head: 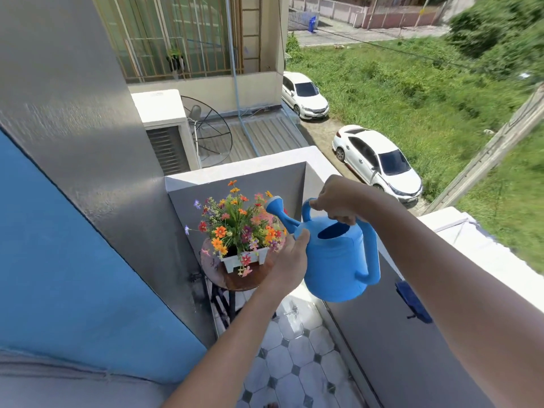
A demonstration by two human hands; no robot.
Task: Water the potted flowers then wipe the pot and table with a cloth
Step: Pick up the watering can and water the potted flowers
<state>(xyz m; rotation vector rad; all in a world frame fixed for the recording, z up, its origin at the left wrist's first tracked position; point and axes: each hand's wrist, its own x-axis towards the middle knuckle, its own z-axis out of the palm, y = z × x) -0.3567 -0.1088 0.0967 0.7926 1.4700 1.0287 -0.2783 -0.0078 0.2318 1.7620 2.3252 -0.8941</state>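
Note:
A blue plastic watering can [338, 260] hangs in the air to the right of the potted flowers [238, 225], its spout head close above the blooms. My right hand [338, 203] is closed around the can's top handle. My left hand [290, 259] presses flat against the can's left side, below the spout. The flowers are orange, red and purple, standing in a small white pot [235, 262]. The pot rests on a small round brown table [247, 279] in the balcony corner. No water is visible leaving the spout.
A grey balcony wall [391, 334] runs along the right with a blue cloth-like item [413, 301] hanging on it. A blue and grey wall stands at the left. The floor [294, 363] has pale tiles. Cars and grass lie far below.

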